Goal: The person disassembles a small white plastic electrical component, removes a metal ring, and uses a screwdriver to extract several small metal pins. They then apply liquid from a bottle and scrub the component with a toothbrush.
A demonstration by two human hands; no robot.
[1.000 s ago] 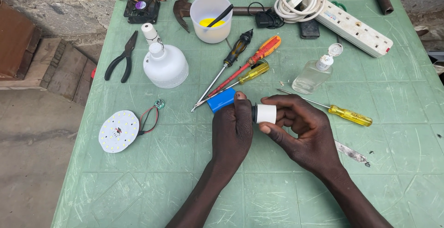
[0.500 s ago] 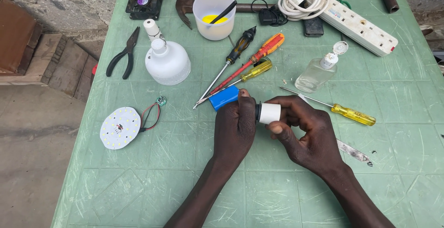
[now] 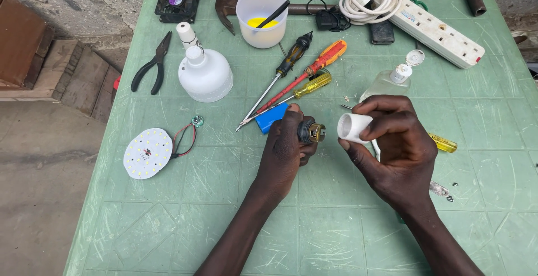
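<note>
Screwdrivers (image 3: 291, 82) and bottle (image 3: 386, 82) crowd behind; green table (image 3: 314, 225) in front lies open.

On the green counter (image 3: 336, 231), the left hand (image 3: 286, 152) grips a dark lamp socket with a brass end (image 3: 311, 132), which points toward the right hand (image 3: 395, 147). The right hand holds a white plastic sleeve (image 3: 353, 127) between thumb and fingers, just beside the socket with a small gap between the two. A blue block (image 3: 270, 117) lies partly hidden under the left hand. Behind the hands lie three screwdrivers (image 3: 302, 80) fanned together, a white bulb housing (image 3: 205, 74), black pliers (image 3: 152, 65) and a cup with yellow paste (image 3: 261, 10). A round white LED board with wires (image 3: 148, 153) lies to the left, and a white power strip (image 3: 437, 29) at the far right.
</note>
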